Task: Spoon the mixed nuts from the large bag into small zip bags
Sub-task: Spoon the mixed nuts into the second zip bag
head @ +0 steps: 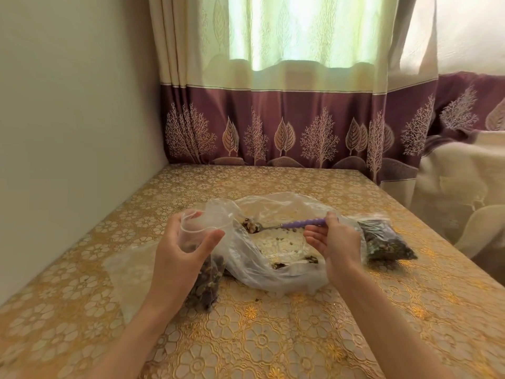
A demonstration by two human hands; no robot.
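Mixed nuts (pixel 250 225) ride heaped on the spoon (pixel 276 227), pinched by the right hand (pixel 334 242) over the large bag (pixel 273 258). Left hand (pixel 183 247) curls round a small zip bag (pixel 203 272), holding its mouth agape, presumably to catch the load.

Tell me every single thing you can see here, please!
big bag: one, clear plastic, middle of the table, nearly empty, a few nuts left inside.
small bag: one, clear, partly filled with brown nuts, held open at the left.
filled bag: one, clear with dark nuts, lying on the table at the right.
spoon: one, purple handle and metal bowl, loaded with nuts, above the big bag.
table: one, gold flowered cloth.
curtain: cream with a purple tree-patterned band, behind the table.
wall: pale, at the left.
left hand: holds the small bag's mouth.
right hand: holds the spoon handle.
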